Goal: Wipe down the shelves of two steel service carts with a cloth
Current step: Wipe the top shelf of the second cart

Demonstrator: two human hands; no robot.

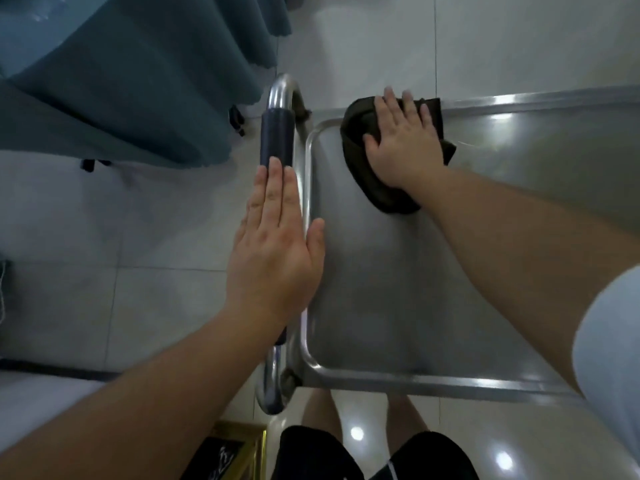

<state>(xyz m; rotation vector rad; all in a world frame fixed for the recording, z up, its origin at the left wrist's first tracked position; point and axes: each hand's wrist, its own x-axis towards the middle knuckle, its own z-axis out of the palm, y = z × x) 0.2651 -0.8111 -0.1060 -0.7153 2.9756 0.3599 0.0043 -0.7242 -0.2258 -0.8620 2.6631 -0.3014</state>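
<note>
Wiping top steel cart shelf (398, 289), upper centre | right hand (401, 140) flat on dark cloth (360, 168) | left hand (273, 247) open on handle (277, 133) | most shelves likely remain

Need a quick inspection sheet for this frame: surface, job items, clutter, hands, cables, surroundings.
Surface: steel cart top shelf, raised rim, glare patches.
Job's things: dark cloth bunched at the shelf's far left corner; cart handle with dark sleeve along the left edge.
Clutter: nothing seen on the shelf.
Hands: right hand presses flat on the cloth; left hand flat, fingers straight, over the handle.
Cables: nothing seen.
Surroundings: pale tiled floor; teal curtain at upper left; gold-framed object at bottom, partly cut off.
</note>
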